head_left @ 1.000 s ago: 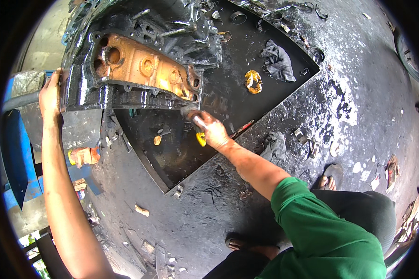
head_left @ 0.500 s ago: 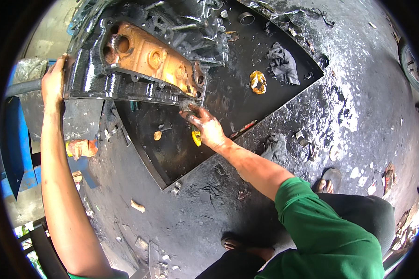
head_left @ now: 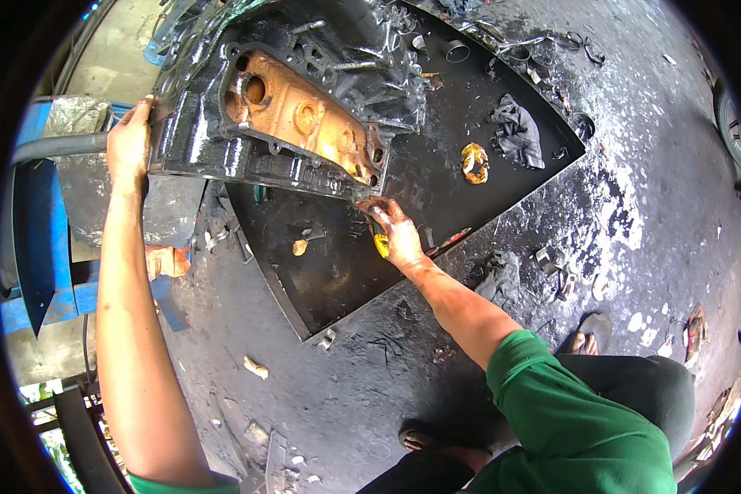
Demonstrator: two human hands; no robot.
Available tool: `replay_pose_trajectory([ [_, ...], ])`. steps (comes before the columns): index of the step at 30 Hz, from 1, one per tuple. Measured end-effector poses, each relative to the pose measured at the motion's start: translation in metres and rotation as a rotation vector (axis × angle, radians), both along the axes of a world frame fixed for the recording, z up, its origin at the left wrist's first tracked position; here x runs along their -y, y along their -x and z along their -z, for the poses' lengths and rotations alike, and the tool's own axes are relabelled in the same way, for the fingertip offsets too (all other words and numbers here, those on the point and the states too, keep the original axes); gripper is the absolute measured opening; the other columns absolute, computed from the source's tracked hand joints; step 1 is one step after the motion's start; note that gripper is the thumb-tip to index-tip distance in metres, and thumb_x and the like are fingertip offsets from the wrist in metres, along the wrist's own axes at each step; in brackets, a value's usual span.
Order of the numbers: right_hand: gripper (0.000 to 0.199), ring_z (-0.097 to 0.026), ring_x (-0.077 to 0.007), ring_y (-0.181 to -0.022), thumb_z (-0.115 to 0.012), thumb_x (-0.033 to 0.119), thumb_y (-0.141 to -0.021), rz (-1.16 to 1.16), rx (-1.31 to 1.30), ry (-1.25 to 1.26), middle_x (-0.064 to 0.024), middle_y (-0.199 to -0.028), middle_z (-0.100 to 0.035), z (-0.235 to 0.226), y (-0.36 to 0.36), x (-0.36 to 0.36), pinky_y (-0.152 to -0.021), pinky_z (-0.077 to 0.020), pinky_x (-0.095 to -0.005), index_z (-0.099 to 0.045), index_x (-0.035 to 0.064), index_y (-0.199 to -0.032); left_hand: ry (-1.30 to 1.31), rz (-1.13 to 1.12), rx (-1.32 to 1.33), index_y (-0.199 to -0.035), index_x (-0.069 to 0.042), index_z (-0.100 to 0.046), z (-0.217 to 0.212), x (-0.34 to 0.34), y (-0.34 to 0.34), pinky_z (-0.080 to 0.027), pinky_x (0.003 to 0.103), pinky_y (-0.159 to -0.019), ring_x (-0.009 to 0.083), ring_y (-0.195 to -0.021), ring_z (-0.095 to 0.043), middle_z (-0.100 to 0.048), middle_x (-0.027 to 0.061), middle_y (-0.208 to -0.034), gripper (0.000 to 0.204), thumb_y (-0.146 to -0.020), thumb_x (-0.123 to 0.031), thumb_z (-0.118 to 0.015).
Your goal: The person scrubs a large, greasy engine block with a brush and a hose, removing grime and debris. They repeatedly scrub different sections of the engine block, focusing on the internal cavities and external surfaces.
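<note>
A black, oily engine block (head_left: 247,174) with a rust-orange recess (head_left: 305,115) in its side is tilted over a black metal tray (head_left: 329,300). My left hand (head_left: 130,144) grips the block's left end, fingers bent over the edge, beside a grey bar (head_left: 58,147). Close to the block's lower right corner, my right hand (head_left: 399,233) is closed around a yellow-handled tool (head_left: 381,244). The tool's working end is hidden by my fingers and the block, so its kind cannot be made out.
In the tray lie a dark rag (head_left: 517,132), a yellow-and-white ring-shaped piece (head_left: 474,163) and a metal ring (head_left: 458,51). Another rag (head_left: 500,276) rests on the oily floor near the tray's edge. A blue metal frame (head_left: 45,247) stands at the left; a wheel (head_left: 733,128) shows far right.
The view has shifted, so the block, tray and both hands appear further right. My left hand remains on the block's end, and my right hand still holds the yellow-handled tool at its lower corner.
</note>
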State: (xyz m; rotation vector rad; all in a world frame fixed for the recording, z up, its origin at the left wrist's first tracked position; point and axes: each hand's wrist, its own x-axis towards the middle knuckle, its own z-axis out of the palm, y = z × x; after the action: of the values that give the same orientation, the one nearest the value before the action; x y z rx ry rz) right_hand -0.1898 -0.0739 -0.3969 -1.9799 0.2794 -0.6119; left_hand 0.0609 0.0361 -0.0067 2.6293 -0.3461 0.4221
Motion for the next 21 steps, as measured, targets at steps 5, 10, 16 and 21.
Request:
replay_pose_trajectory([
  [5, 0.058, -0.059, -0.0350, -0.114, -0.062, -0.006, -0.078, -0.111, 0.048, -0.072, -0.0121, -0.128, -0.055, -0.002, 0.003, 0.017, -0.094, -0.0532, -0.0399, -0.060, 0.0233, -0.128, -0.004, 0.009, -0.011, -0.118, -0.005, -0.069, 0.001, -0.002, -0.009, -0.044, 0.029, -0.093, 0.0192, -0.104, -0.065, -0.072, 0.0109, -0.111, 0.056, -0.088, -0.050, -0.061],
  [10, 0.059, -0.052, -0.0307, -0.121, -0.058, -0.004, -0.078, -0.106, -0.097, 0.191, -0.0096, -0.130, -0.052, -0.012, 0.005, 0.026, -0.101, -0.0490, -0.0390, -0.059, 0.0246, -0.129, 0.003, 0.014, -0.016, -0.117, -0.004, -0.069, 0.002, -0.006, -0.015, -0.044, 0.030, -0.094, 0.0225, -0.105, -0.065, -0.071, 0.0126, -0.112, 0.057, -0.086, -0.052, -0.060],
  [16, 0.045, -0.055, -0.0358, -0.113, -0.053, 0.001, -0.084, 0.102, -0.350, 0.197, -0.0187, -0.125, -0.052, -0.046, -0.012, -0.014, -0.091, -0.0529, -0.0404, -0.061, 0.0168, -0.125, 0.032, 0.045, -0.009, -0.118, -0.003, -0.069, 0.003, -0.005, -0.013, -0.044, 0.030, -0.095, 0.0224, -0.107, -0.065, -0.071, 0.0141, -0.114, 0.059, -0.087, -0.052, -0.060],
  [21, 0.046, -0.061, -0.0342, -0.107, -0.062, -0.003, -0.079, 0.183, -0.218, -0.049, -0.0157, -0.119, -0.059, -0.066, -0.017, -0.026, -0.091, -0.0522, -0.0425, -0.065, 0.0158, -0.120, -0.021, 0.007, 0.020, -0.118, -0.002, -0.068, 0.002, -0.001, -0.005, -0.044, 0.031, -0.095, 0.0237, -0.107, -0.065, -0.070, 0.0159, -0.115, 0.059, -0.086, -0.051, -0.060],
])
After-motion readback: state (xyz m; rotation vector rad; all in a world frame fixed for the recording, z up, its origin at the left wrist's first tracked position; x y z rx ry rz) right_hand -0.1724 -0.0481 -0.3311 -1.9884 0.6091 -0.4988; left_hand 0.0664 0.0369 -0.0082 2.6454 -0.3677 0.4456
